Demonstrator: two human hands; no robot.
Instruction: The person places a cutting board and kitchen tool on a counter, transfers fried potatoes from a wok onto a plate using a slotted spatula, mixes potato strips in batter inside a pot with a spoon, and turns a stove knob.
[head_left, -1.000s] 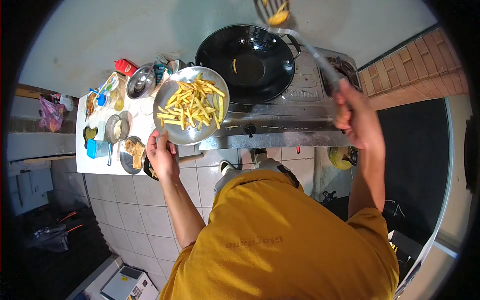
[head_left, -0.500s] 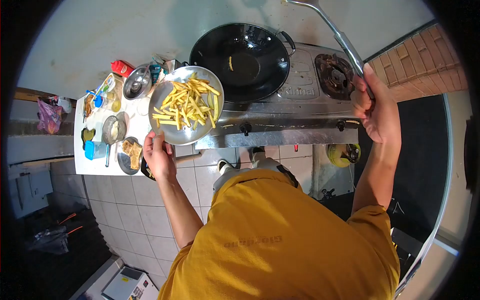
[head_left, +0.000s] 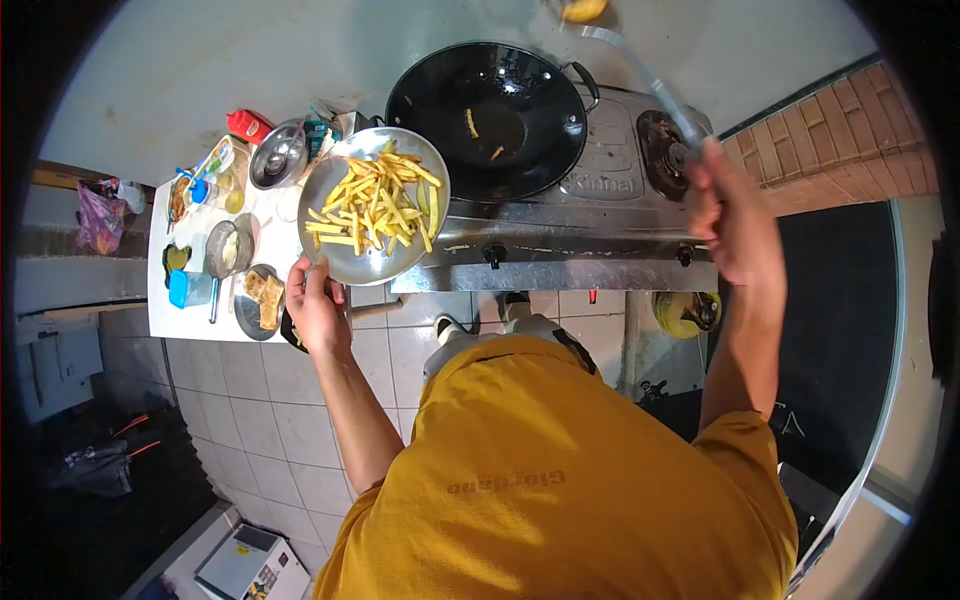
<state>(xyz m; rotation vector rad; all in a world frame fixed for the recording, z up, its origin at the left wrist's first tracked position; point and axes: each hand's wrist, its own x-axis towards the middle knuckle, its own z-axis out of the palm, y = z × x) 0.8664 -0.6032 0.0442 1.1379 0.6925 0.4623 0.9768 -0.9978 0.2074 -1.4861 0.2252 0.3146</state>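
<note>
My left hand (head_left: 318,310) grips the near rim of a shallow round metal plate (head_left: 330,255), thumb on top. A pile of French fries (head_left: 378,205) lies on it. The plate is held left of a black wok (head_left: 430,150) on the stove, overlapping its edge from this angle. Two fry pieces (head_left: 471,123) lie inside the wok, around its shiny bottom. My right hand (head_left: 735,215), blurred, is closed on a long-handled metal cooking utensil (head_left: 650,80), raised right of the wok. A yellowish piece (head_left: 585,10) shows near its far end; the utensil's head is mostly out of view.
The steel stove (head_left: 600,240) has a second burner (head_left: 662,155) at right. On the white table (head_left: 170,322) at left are a metal bowl (head_left: 278,155), red bottle (head_left: 248,126), small strainer (head_left: 228,250), blue-lidded container (head_left: 190,290) and a plate of browned food (head_left: 262,300). A brick wall (head_left: 820,140) stands right.
My right hand and the utensil have moved slightly left and down, now blurred. A second small piece now shows in the wok. The plate of fries stays nearly in place.
</note>
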